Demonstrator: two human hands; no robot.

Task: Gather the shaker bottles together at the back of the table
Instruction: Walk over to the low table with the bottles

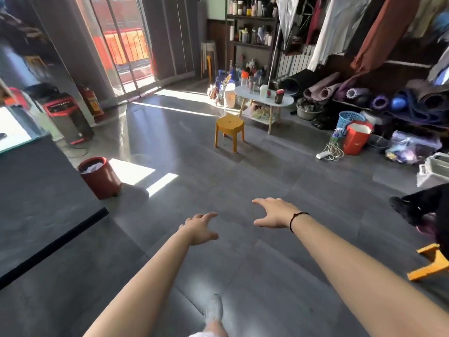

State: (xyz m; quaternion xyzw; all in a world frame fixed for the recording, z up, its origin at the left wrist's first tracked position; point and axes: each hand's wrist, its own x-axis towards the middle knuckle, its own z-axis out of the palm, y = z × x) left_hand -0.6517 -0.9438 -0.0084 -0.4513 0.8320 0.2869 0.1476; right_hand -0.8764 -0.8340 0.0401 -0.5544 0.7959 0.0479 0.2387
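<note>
The shaker bottles (266,90) stand on a small white oval-topped table with pale wooden legs (286,100) in the upper right-centre of the frame, well away from the person: a pale greenish translucent one near the middle of the top, a dark one with a red lid toward the right end, and a couple of clear tumblers at the left end, spread along the tabletop rather than bunched. They are too small to tell lids or labels beyond that. A lower shelf of the table holds light-coloured items. Just in front of the table, toward the frame's centre, sits a low yellow plastic stool (229,131) on the grey tiled floor (243,181). Behind the table, more bottles crowd the floor and a dark shelving unit (252,23) at top centre. In the lower half of the frame both bare forearms reach forward over the floor: the left hand (200,228) and the right hand (274,212), which has a dark cord bracelet (295,221) at its wrist, are both palm down with fingers spread and loose, grasping nothing.
</note>
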